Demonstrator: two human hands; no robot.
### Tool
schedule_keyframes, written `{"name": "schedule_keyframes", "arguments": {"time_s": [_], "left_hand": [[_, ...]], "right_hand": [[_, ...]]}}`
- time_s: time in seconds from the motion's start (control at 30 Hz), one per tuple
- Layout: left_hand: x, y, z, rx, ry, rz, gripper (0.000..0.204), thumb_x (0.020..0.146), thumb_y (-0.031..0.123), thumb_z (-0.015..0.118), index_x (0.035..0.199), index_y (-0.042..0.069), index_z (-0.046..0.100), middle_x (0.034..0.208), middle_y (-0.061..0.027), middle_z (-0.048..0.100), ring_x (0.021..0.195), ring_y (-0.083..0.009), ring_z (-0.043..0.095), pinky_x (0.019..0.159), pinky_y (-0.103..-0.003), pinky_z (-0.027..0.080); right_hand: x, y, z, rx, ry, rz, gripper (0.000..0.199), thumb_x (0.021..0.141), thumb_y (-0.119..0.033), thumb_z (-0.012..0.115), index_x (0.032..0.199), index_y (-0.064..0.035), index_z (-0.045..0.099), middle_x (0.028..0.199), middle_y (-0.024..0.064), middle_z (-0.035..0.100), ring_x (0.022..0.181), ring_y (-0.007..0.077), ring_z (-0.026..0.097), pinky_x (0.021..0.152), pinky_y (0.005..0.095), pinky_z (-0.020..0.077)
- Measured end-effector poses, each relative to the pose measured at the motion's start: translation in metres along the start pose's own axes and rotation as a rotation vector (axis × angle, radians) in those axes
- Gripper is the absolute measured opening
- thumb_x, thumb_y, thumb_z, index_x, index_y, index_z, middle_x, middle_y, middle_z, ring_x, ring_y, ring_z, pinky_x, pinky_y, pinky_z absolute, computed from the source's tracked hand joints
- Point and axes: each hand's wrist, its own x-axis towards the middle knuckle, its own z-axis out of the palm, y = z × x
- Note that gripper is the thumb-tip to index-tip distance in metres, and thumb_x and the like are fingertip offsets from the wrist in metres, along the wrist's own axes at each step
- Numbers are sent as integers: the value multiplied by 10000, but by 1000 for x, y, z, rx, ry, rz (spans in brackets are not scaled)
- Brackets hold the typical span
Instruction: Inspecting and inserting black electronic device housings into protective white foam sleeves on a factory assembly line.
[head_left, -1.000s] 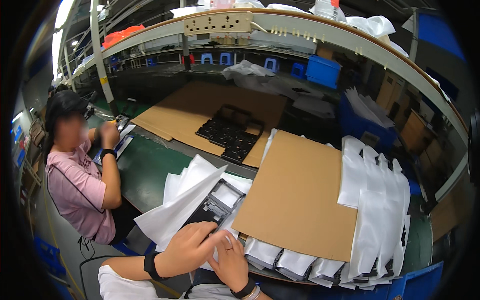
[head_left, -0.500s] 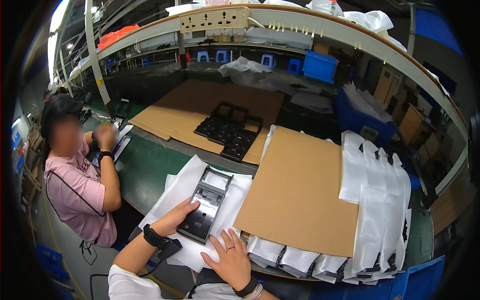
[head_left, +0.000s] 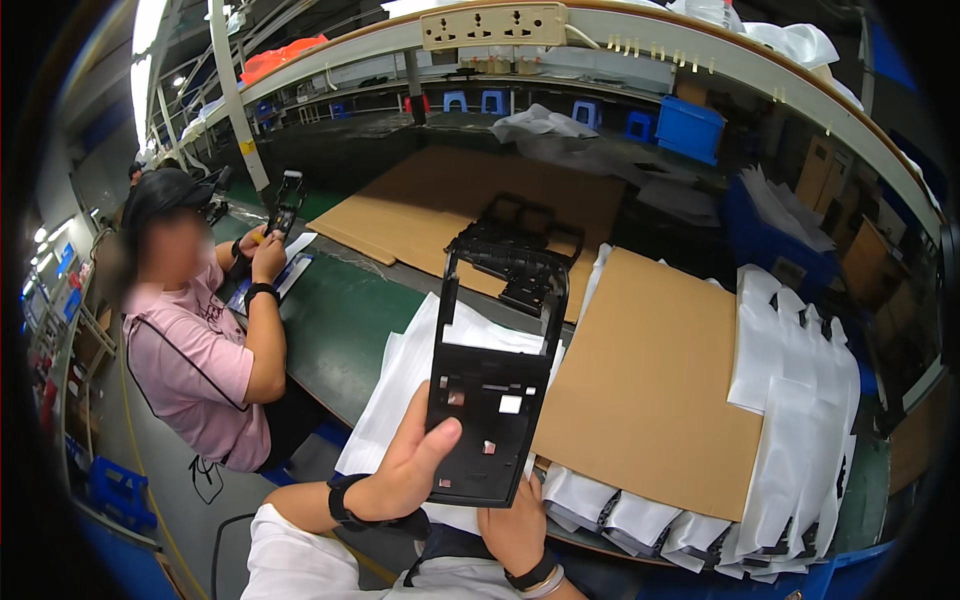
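My left hand (head_left: 400, 470) grips a black plastic frame (head_left: 500, 465) by its left edge, thumb lying across the face. The frame is held up and tilted above the white foam sheets (head_left: 400, 385). Its upper part is an open rectangle; the lower part is a flat panel with small cutouts. My right hand (head_left: 515, 530) is close under the lower right end of the frame. Most of its fingers are hidden behind the panel, so whether it grips is unclear.
A cardboard sheet (head_left: 640, 390) lies to the right, over and beside white-wrapped pieces (head_left: 790, 430). More black frames (head_left: 520, 250) rest on cardboard (head_left: 400, 200) at the back. On the left, a person in pink (head_left: 190, 370) holds a similar black part (head_left: 287, 205). A power strip (head_left: 495, 25) hangs above.
My left hand has raised the black frame off the white sheets toward me and tilted it up. My right hand has moved under its lower end. The view has shifted left.
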Motion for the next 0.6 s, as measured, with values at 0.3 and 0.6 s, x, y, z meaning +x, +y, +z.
{"name": "schedule_keyframes", "arguments": {"time_s": [0.3, 0.6], "left_hand": [[46, 34, -9, -436, 72, -263, 380, 913, 200, 445, 1265, 59, 453, 1090, -81, 606, 908, -164, 636, 829, -311, 516], [51, 32, -14, -465, -10, -237, 356, 877, 165, 537, 1197, 13, 499, 1086, -60, 603, 932, -128, 612, 813, -280, 501]], "right_hand": [[4, -7, -1, -129, 62, -19, 473, 781, -272, 602, 1195, -45, 571, 1324, 113, 492, 1266, 294, 411, 971, 444, 359], [3, -5, -2, -120, 110, -44, 473, 781, -252, 596, 1219, -75, 565, 1321, 114, 495, 1262, 304, 414, 972, 448, 362]]}}
